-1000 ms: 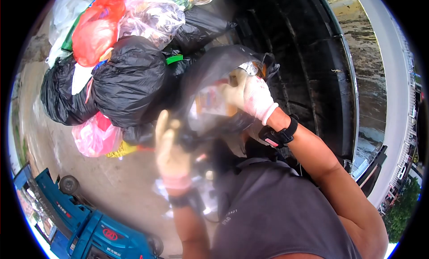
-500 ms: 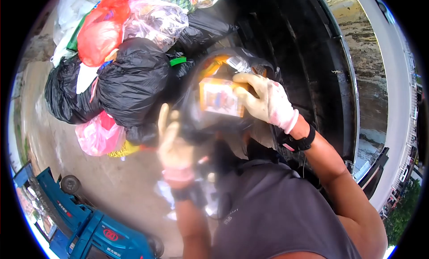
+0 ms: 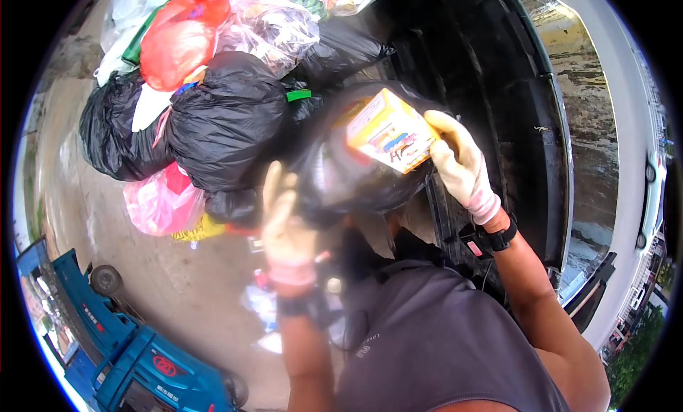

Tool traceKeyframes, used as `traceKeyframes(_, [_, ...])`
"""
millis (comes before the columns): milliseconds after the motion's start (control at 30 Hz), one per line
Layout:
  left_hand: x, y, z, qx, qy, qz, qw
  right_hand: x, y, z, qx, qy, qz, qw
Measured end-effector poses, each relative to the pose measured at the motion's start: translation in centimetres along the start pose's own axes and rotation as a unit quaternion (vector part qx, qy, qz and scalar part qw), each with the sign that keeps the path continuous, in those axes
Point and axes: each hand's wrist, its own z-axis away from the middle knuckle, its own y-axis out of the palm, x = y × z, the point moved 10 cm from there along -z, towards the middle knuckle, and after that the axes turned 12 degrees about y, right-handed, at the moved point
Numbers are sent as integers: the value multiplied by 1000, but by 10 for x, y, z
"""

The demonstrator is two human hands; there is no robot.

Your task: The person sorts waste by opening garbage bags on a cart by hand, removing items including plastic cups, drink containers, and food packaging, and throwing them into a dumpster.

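My right hand (image 3: pixel 462 159), in a pale glove with a pinkish cuff, grips the edge of a yellow-and-white carton (image 3: pixel 395 135) with printed pictures and dark handwriting on it. The carton is tilted above an opened black garbage bag (image 3: pixel 384 195), whose contents are blurred. At the bag's left side, my gloved left hand (image 3: pixel 288 223) looks smeared, its fingers stretched upward and apart. Whether it touches the bag I cannot tell.
Tied black garbage bags (image 3: pixel 224 124), a red bag (image 3: pixel 181 46) and a pink bag (image 3: pixel 163 202) are heaped at upper left. A dark ribbed metal wall (image 3: pixel 491 85) rises on the right. A blue vehicle (image 3: pixel 160 373) stands at lower left.
My right hand has moved right and slightly down, turning and tilting the carton up out of the bag. My left hand stays in nearly the same place.
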Motion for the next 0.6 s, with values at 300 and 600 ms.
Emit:
traceKeyframes(300, [-14,8,0,-4,267,-181,946,125,132,50,157,-129,-126,971])
traceKeyframes(600, [-16,-23,-14,24,175,-218,960,17,100,-4,18,-84,293,952])
